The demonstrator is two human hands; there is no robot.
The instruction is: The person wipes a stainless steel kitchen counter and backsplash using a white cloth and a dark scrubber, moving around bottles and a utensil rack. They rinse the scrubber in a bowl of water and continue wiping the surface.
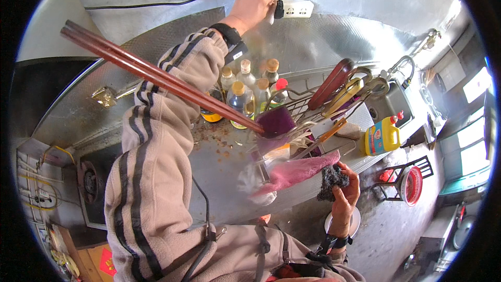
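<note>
My left hand (pixel 253 8) reaches to the far metal wall, right beside a black plug (pixel 279 8) in a white socket strip (pixel 298 9). Its fingers curl around something whitish that is mostly hidden. At the right, my right hand (pixel 346 198) grips a dark grey steel wool scrubber (pixel 332 181) between thumb and fingers. A pink cloth (pixel 300 171) hangs over the rack's near side, close to the scrubber. Long red-brown chopsticks (pixel 167 79) rise from a purple holder (pixel 276 121) and pass in front of my left sleeve.
Several sauce bottles (pixel 241 99) stand behind the wire rack (pixel 297 99), which holds a red-handled utensil (pixel 331 83) and ladles. Brown crumbs lie on the counter (pixel 219 193). A yellow jug (pixel 382 137) stands near the sink (pixel 399 105). A black cable (pixel 182 3) runs along the wall.
</note>
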